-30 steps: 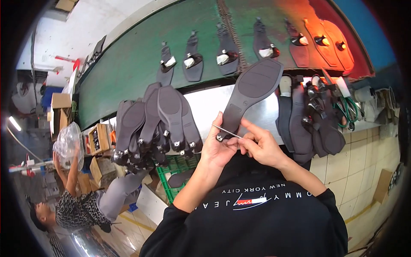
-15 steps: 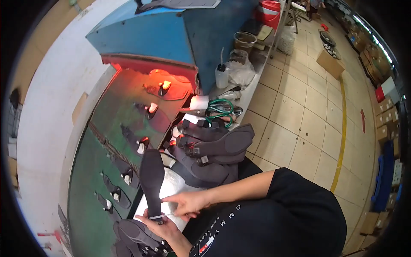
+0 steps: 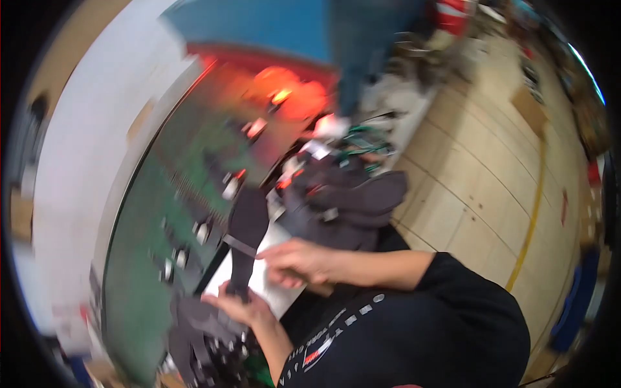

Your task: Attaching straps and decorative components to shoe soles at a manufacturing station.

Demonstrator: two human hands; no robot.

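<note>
The left grip (image 3: 239,306) clasps a dark sole (image 3: 248,213) low down; the right grip (image 3: 297,262) pinches a thin tool (image 3: 239,245) across it; a loose pinch could let it scratch.

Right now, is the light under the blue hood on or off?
On: red-orange glow spills onto the green conveyor belt; its source is hidden.

One left hand (image 3: 234,305), one right hand (image 3: 294,260), one dark sole (image 3: 248,215), one thin tool (image 3: 240,246), two shoe heaps (image 3: 362,199), one green belt (image 3: 131,284), and, through blur, perhaps six sandals (image 3: 202,231) on it.
</note>
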